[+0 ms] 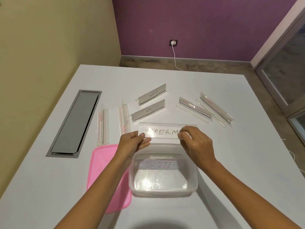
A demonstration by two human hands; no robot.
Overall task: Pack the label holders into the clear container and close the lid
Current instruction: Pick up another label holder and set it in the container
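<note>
A clear label holder marked "SUPERM…" (165,131) is held upright just behind the far rim of the clear container (194,184). My left hand (132,142) pinches its left end and my right hand (196,142) pinches its right end. Inside the container another label holder reading "BUTTER" (159,164) lies against the far wall. The pink lid (103,164) lies flat on the table to the container's left, partly under my left forearm. Loose holders lie beyond: "ZEBRA" (151,94), "TIGER" (148,111), two at the left (103,126) (124,119) and two at the right (194,109) (214,109).
The white table (231,162) has a grey cable hatch (74,123) set in its left side. A white cable (175,58) hangs from a wall socket behind the table. A glass door stands at the right.
</note>
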